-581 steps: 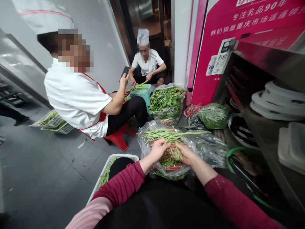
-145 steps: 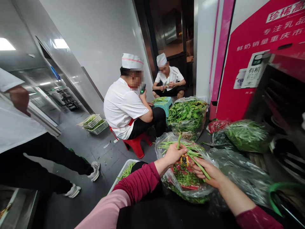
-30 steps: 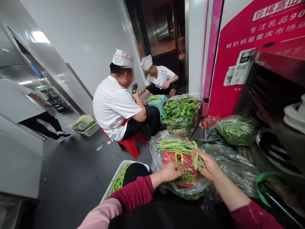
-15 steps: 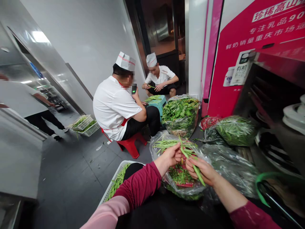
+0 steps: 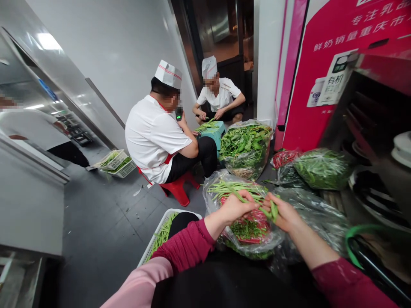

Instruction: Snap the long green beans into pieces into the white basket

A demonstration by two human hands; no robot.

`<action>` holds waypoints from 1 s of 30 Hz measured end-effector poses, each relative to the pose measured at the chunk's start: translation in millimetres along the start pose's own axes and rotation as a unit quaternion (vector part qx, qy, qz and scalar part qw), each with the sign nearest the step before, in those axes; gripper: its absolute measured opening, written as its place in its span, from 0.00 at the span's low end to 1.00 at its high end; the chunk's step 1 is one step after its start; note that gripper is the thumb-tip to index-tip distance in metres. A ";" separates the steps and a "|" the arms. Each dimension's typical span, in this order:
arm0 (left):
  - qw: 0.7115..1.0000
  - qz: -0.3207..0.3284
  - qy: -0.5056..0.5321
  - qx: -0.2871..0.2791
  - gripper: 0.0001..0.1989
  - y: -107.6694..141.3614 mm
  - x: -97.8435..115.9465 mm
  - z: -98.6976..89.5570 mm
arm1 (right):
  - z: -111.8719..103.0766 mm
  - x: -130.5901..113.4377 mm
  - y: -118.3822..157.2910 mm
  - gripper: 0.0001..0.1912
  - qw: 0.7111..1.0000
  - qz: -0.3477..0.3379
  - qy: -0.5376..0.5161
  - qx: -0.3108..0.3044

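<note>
Head camera's got both hands over a clear plastic bag [image 5: 211, 197], so I'll use that bag as the landmark for everything. Left hand [image 5: 236, 210] is curled nearly closed, thumb and fingers pinching a long green bean [image 5: 238, 195] right above the bag. Right hand [image 5: 282, 212], above the bag's right side, is partly curled, with its fingers closed around some short bean pieces [image 5: 273, 211]. The two hands are close together, and it's hard to tell where the long bean ends between them.

On top of the bag, toward its far edge, there's a loose pile of long beans [image 5: 228, 187], and nearer me a scatter of small green bits [image 5: 247, 229] sits over something red.

Left of the bag and a bit closer to me is a white basket [image 5: 147, 253] with cut beans [image 5: 162, 233] in it. Far left of the bag, a co-worker in white [image 5: 152, 132] sits on a red stool [image 5: 180, 194], holding up a small dark device [image 5: 179, 114]. Straight beyond the bag, another co-worker [image 5: 222, 96] crouches, hands at more beans. Just past the bag stands a big sack of leafy greens [image 5: 245, 144]; off its far right side lie a red bundle [image 5: 285, 158] and a plastic bag of greens [image 5: 323, 170].
</note>
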State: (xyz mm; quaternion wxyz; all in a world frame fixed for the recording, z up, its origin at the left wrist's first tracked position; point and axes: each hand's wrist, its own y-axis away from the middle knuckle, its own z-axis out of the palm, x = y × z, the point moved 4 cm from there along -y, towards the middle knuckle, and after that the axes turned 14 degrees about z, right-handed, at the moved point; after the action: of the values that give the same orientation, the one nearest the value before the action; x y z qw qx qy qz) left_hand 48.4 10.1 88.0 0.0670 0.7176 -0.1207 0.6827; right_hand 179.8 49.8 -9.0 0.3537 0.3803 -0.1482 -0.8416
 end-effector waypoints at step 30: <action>0.999 0.029 -0.023 0.000 0.18 1.6 -6.4 8.0 | 20.2 19.4 2.0 0.11 0.996 0.078 0.039 -0.031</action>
State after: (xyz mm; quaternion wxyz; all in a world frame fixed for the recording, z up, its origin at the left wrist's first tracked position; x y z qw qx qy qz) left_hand 55.5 7.0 81.0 0.0448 0.7290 -0.1431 0.6679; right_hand 156.9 34.3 -4.9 0.4352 0.3892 -0.1376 -0.8002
